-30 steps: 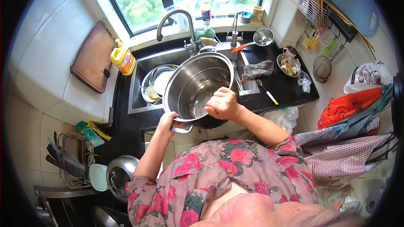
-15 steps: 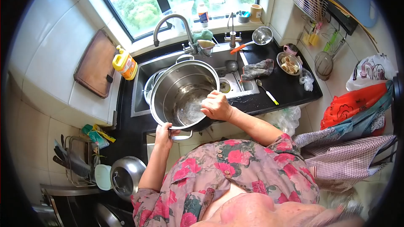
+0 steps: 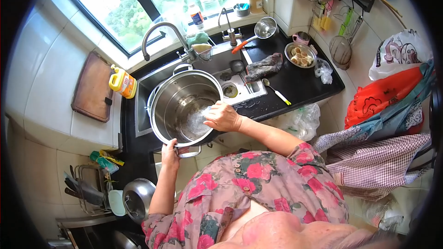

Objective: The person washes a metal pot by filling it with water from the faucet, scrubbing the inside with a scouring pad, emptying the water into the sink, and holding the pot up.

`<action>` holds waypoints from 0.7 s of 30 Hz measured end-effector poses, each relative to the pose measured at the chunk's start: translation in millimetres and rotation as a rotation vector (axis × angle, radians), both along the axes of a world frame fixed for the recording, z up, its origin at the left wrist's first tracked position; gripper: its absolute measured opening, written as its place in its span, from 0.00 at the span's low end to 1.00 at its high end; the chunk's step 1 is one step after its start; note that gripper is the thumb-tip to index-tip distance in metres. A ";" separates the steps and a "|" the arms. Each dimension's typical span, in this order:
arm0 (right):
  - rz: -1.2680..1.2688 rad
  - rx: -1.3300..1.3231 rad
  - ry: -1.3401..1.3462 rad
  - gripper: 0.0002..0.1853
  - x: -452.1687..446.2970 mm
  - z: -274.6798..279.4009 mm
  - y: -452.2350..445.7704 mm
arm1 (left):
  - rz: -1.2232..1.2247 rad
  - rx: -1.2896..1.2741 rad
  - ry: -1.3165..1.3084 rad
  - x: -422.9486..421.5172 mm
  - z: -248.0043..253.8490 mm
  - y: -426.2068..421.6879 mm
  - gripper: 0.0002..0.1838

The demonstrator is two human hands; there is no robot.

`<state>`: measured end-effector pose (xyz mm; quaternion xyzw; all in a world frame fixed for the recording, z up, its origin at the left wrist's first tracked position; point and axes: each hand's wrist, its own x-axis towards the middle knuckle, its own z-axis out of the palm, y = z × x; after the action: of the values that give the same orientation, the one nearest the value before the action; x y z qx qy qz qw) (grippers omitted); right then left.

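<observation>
A large steel pot is tilted over the left part of the sink, its mouth facing me. My left hand grips its near rim by the lower handle. Over the pot's right rim, my right hand is closed, with its fingers curled toward the inside; what it holds, if anything, is too hard to make out. Some whitish wet stuff or glare shows on the pot's inner bottom. Behind the pot stands the curved faucet.
Right of the sink lie a dark grey cloth-like item, a spoon, a bowl of food and an orange-handled pan. A yellow bottle and cutting board stand left. A steel lid sits lower left.
The pot has moved left in view with both hands on it, showing more of the sink's drain side. The whole view has also shifted and turned. My left hand still grips the rim.
</observation>
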<state>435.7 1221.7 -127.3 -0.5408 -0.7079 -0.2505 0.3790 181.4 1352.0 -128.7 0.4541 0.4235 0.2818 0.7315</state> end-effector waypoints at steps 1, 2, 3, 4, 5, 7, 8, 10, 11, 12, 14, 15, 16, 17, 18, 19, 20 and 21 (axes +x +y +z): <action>0.006 0.009 0.008 0.16 -0.8 0.3 -1.9 | 0.035 0.043 0.037 2.0 8.8 -7.4 0.20; 0.016 0.019 0.020 0.16 -0.4 0.3 -2.5 | 0.074 0.086 0.077 4.4 14.4 -12.5 0.22; 0.022 0.024 0.028 0.16 0.7 -0.4 -2.0 | 0.021 0.144 0.162 -0.1 11.3 -9.1 0.29; 0.023 0.024 0.033 0.16 1.6 -1.0 0.9 | 0.022 0.143 0.167 -0.2 6.3 -4.5 0.29; 0.029 0.037 0.045 0.16 3.2 -2.2 1.7 | 0.055 0.206 0.140 -0.7 0.9 -3.3 0.31; 0.044 0.037 0.065 0.15 5.5 -2.6 1.7 | 0.062 0.274 0.168 -2.2 3.8 -10.0 0.37; 0.047 0.036 0.068 0.15 6.6 -2.0 2.2 | 0.064 0.272 0.171 -4.3 5.2 -13.4 0.37; 0.061 0.013 0.049 0.15 13.7 0.0 1.8 | 0.119 0.206 0.322 -2.1 13.8 -27.1 0.38; 0.068 0.012 0.051 0.14 18.3 0.8 3.6 | 0.120 0.202 0.327 -3.0 12.4 -28.2 0.38; 0.076 -0.008 0.056 0.14 23.5 2.9 2.5 | 0.108 0.257 0.374 -3.6 10.9 -30.8 0.40; 0.074 0.034 0.093 0.13 33.3 6.9 0.4 | 0.094 0.309 0.422 -4.5 5.3 -31.9 0.43; 0.008 0.042 0.085 0.11 35.4 9.9 -2.1 | 0.132 0.461 0.390 -6.1 4.3 -29.7 0.43; -0.038 0.028 0.130 0.10 37.3 11.5 -7.0 | 0.170 0.613 0.359 -7.2 4.8 -30.4 0.44; -0.079 0.052 0.164 0.12 35.6 12.9 -12.4 | 0.183 0.697 0.433 -8.9 7.6 -28.9 0.45; -0.123 0.077 0.196 0.14 31.6 17.3 -17.0 | 0.179 0.700 0.434 -9.3 8.8 -23.1 0.45; -0.129 0.078 0.197 0.14 26.2 18.3 -22.6 | 0.208 0.840 0.499 -10.3 9.0 -16.8 0.44; -0.160 0.063 0.268 0.15 18.4 17.5 -29.7 | 0.238 0.975 0.563 -11.3 7.6 -10.7 0.43; -0.191 0.046 0.338 0.17 10.2 16.8 -37.3 | 0.254 1.022 0.563 -11.0 4.8 -2.9 0.42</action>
<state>445.9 1184.4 -110.4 -0.6311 -0.5738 -0.2070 0.4792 170.4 1349.2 -123.9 0.7514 0.4628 0.4040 0.2407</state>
